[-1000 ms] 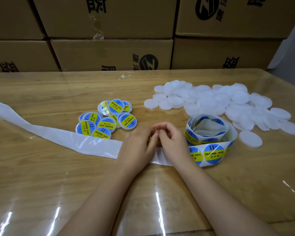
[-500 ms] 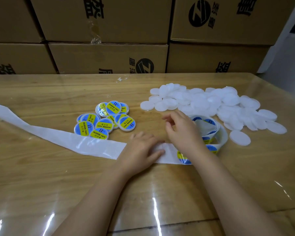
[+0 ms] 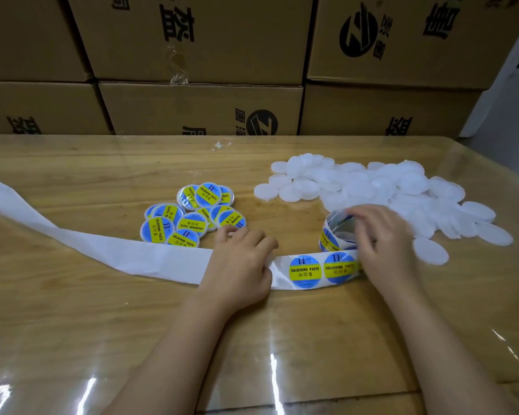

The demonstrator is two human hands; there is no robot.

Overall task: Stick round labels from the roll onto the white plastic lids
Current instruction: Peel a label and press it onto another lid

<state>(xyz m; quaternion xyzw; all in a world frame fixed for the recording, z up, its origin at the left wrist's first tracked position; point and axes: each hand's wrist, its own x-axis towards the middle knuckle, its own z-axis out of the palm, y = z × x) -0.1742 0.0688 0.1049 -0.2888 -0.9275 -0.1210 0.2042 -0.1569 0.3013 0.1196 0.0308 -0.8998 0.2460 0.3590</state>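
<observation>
While left hand [image 3: 240, 262] sits on the peeled liner strip [image 3: 102, 253], grip pinching or just pressing can't tell, right hand [image 3: 381, 238] grip curls over the label roll [image 3: 330, 238], blank white lids [image 3: 402, 187] heaped at its 1 o'clock on the bench [image 3: 72, 339], labelled lids [image 3: 189, 217] at 11 o'clock of left hand.

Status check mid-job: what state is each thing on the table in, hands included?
Label roll: partly unwound, two labels exposed.
Backing strip: bare, trailing left.
Labelled lids: stickered, clustered.
Plain lids: unlabelled, heaped.
Left hand: rests on the backing strip.
Right hand: on the roll, blurred.
</observation>
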